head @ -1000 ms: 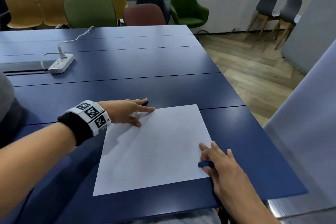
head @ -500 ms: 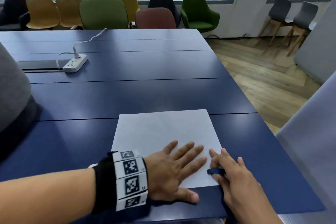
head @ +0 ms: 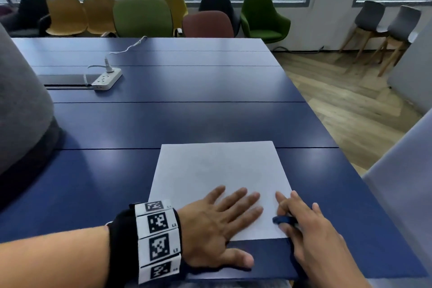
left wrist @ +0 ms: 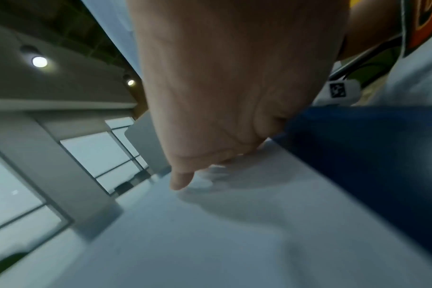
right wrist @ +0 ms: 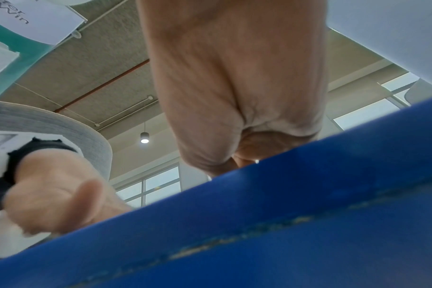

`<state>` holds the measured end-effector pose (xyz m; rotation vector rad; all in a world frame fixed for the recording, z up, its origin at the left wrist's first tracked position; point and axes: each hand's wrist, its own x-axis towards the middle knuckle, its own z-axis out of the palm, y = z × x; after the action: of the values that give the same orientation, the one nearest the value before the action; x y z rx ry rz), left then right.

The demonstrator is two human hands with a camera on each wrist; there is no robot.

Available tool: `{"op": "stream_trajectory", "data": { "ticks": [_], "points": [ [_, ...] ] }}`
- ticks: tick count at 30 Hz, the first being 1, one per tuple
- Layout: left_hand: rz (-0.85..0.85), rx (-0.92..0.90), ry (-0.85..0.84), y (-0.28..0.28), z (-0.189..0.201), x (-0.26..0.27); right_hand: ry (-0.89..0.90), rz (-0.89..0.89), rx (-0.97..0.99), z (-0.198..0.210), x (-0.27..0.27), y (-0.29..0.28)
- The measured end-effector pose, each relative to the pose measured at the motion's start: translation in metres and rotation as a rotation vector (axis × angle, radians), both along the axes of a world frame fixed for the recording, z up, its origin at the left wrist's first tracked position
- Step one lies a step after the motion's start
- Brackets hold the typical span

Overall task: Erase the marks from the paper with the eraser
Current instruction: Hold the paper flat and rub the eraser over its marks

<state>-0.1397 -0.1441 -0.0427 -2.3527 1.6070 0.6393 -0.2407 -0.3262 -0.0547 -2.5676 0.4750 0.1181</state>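
Flat and spread, the left hand (head: 217,224) presses its straight fingers onto the lower part of the paper (head: 217,177), thumb lying on the blue table (head: 163,124) below the sheet's near edge. Just to its right in the lower right of the head view, the right hand (head: 311,229) pinches a small dark blue eraser (head: 284,220) between thumb and fingers, its tip at the paper's lower right edge.

Going by size, the table comes first: it looks hard and smooth, so a loose sheet would likely slide on it. The paper, at lower centre of the frame, is a single thin white sheet, light and limp and likely to crumple or tear under rubbing, so it is best held by flat pressure close beside the rubbed spot, much as the left hand does. The eraser is small and probably rubbery and grippy; a pinch near its working end should give control. Any marks on the sheet are too faint to make out.

As for writing, the wristband (head: 156,238) on the left wrist carries black-and-white square codes with small labels, of which "L2" can be read. In the right wrist view, a white sign (right wrist: 35,17) at upper left shows partial letters, seemingly "ter" and "Win".
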Motion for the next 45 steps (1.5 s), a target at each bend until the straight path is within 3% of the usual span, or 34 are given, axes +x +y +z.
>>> {"op": "stream_trajectory", "data": {
  "ticks": [6, 9, 15, 18, 21, 25, 27, 33, 36, 41, 43, 45],
  "points": [
    [0.384, 0.189, -0.110, 0.051, 0.012, 0.040, -0.007, 0.005, -0.029, -0.003, -0.001, -0.001],
    [0.488, 0.169, -0.142, 0.038, 0.024, 0.067, -0.015, -0.001, -0.022, -0.003, 0.000, -0.001],
    [0.208, 0.018, -0.081, -0.049, 0.007, 0.061, 0.034, -0.002, -0.022, 0.007, 0.004, 0.002],
    [0.091, 0.030, -0.025, -0.055, -0.008, 0.051, 0.039, -0.022, -0.005, 0.012, 0.005, 0.005],
    [0.178, 0.025, -0.019, -0.023, -0.006, 0.058, 0.012, -0.011, 0.019, 0.009, 0.005, 0.005],
    [0.537, 0.078, -0.081, 0.028, 0.001, 0.080, 0.020, -0.013, 0.017, 0.006, 0.003, 0.005],
    [0.608, 0.064, -0.102, 0.028, 0.001, 0.083, 0.028, -0.016, 0.015, 0.008, 0.003, 0.006],
    [0.204, -0.033, 0.012, -0.039, -0.003, 0.043, 0.029, -0.017, 0.012, 0.014, 0.003, 0.006],
    [0.274, 0.005, 0.002, -0.031, -0.009, 0.046, 0.010, -0.003, 0.017, 0.011, 0.004, 0.005],
    [0.692, 0.054, -0.099, 0.011, 0.001, 0.075, -0.002, 0.001, 0.029, 0.004, 0.002, 0.003],
    [0.592, 0.051, -0.182, 0.006, 0.004, 0.068, -0.040, 0.008, 0.032, 0.005, 0.001, 0.001],
    [0.334, 0.048, -0.161, -0.006, 0.005, 0.046, -0.061, 0.033, 0.026, 0.007, -0.001, 0.001]
  ]
}}
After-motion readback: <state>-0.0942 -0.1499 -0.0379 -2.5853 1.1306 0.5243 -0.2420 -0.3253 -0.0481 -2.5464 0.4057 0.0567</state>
